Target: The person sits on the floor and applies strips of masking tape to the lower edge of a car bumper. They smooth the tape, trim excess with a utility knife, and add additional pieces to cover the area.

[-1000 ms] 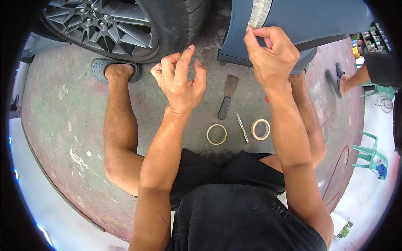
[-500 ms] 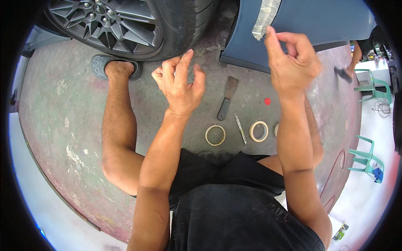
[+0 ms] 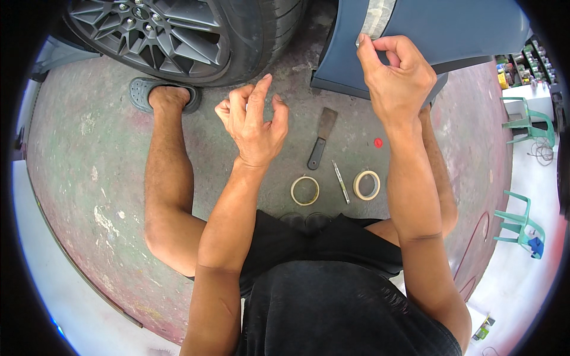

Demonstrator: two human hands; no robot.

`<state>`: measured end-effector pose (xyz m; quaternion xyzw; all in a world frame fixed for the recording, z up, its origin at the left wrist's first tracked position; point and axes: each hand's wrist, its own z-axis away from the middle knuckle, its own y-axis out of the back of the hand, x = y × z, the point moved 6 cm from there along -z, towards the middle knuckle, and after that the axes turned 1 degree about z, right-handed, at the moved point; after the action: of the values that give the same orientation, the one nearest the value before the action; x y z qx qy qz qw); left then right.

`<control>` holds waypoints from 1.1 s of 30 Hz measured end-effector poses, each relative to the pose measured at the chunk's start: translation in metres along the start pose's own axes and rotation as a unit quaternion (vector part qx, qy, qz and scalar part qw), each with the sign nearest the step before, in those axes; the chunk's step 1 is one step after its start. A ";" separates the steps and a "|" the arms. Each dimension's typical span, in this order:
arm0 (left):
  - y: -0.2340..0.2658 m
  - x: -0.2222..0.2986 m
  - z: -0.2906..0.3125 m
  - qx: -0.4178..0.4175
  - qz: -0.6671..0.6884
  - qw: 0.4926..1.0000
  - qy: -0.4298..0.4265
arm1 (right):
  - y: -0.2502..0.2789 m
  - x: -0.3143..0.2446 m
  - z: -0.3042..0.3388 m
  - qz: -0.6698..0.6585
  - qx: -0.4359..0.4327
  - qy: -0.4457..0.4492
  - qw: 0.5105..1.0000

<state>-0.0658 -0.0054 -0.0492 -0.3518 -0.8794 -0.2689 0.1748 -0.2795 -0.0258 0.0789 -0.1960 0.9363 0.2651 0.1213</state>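
Note:
My right hand (image 3: pixel 399 74) is closed in a pinch at the lower end of a strip of masking tape (image 3: pixel 377 18). The strip runs up the blue-grey car body panel (image 3: pixel 451 29), and my fingertips cover its end. To the left, my left hand (image 3: pixel 252 121) hangs in the air in front of the tyre (image 3: pixel 261 44). Its index finger points up, the thumb stands apart and the other fingers are half bent. I see nothing held in it.
On the floor between my legs lie a putty knife (image 3: pixel 322 139), a slim cutter knife (image 3: pixel 341 183), two tape rolls (image 3: pixel 304 191) (image 3: pixel 367 186) and a red cap (image 3: pixel 378 143). Green plastic chairs (image 3: pixel 528 121) stand at the far right. A spoked wheel (image 3: pixel 148 35) is ahead at left.
My right hand has shifted left and slightly up, from the right corner of the tape's end to its left corner. The left hand has barely moved. A person at far right has left view.

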 end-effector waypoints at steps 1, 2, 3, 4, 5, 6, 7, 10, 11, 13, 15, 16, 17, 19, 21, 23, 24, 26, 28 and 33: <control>0.000 0.000 0.000 0.000 0.001 1.000 0.001 | -0.001 0.000 0.000 0.001 -0.001 -0.006 1.000; 0.000 -0.001 0.001 0.000 0.001 1.000 0.003 | -0.001 0.000 0.001 0.000 -0.002 -0.017 1.000; 0.000 -0.001 0.001 0.002 0.000 1.000 0.004 | -0.002 0.000 0.001 -0.001 -0.003 -0.028 1.000; 0.000 -0.001 0.001 0.003 0.000 1.000 0.006 | -0.002 -0.001 0.002 -0.002 -0.003 -0.039 0.999; 0.000 -0.002 0.002 0.004 -0.001 1.000 0.008 | -0.003 0.000 0.003 0.003 -0.006 -0.045 0.999; 0.001 -0.002 0.002 0.004 -0.003 1.000 0.011 | -0.003 0.000 0.003 0.009 -0.009 -0.051 0.999; 0.001 -0.003 0.002 0.003 -0.005 1.000 0.013 | -0.004 0.000 0.004 0.015 -0.011 -0.056 0.998; 0.003 -0.006 0.002 0.007 -0.006 1.000 0.015 | -0.007 0.002 0.008 0.032 -0.041 -0.091 0.994; 0.004 -0.005 0.002 0.010 -0.004 1.000 0.014 | -0.007 0.003 0.009 0.033 -0.041 -0.077 0.996; 0.004 -0.004 0.000 0.007 -0.006 1.000 0.018 | -0.006 0.007 0.011 0.035 -0.040 -0.047 0.997; 0.006 -0.005 0.003 0.003 -0.010 1.000 0.022 | -0.001 0.006 0.007 0.030 -0.047 -0.067 0.996; 0.007 -0.005 0.004 0.002 -0.012 1.000 0.023 | 0.003 0.005 0.005 0.028 -0.051 -0.077 0.995; 0.007 -0.006 0.005 0.001 -0.014 1.000 0.025 | 0.008 0.003 0.003 0.026 -0.038 -0.069 0.997; 0.008 -0.008 0.006 0.002 -0.016 0.999 0.029 | 0.019 0.004 -0.001 0.024 -0.011 -0.052 0.998; 0.006 -0.008 0.006 0.002 -0.013 0.999 0.032 | 0.023 0.007 0.000 0.042 -0.008 -0.024 0.999; 0.004 -0.007 0.007 0.001 -0.008 0.999 0.035 | 0.021 0.009 0.003 0.043 -0.012 0.017 0.999; 0.003 -0.007 0.008 -0.001 -0.007 0.999 0.036 | 0.019 0.008 0.005 0.039 -0.017 0.038 0.998; 0.001 -0.007 0.009 -0.005 -0.005 0.999 0.037 | 0.015 0.005 0.007 0.032 -0.026 0.081 0.996; 0.002 -0.005 0.010 -0.016 -0.013 0.999 0.041 | 0.011 0.007 0.007 0.030 -0.032 0.102 0.994; 0.003 -0.006 0.010 -0.024 -0.019 0.998 0.048 | 0.003 0.003 0.004 0.026 -0.029 0.147 0.988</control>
<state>-0.0611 -0.0006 -0.0594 -0.3256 -0.8701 -0.3094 0.2030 -0.2833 -0.0224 0.0762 -0.2121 0.9406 0.2635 -0.0298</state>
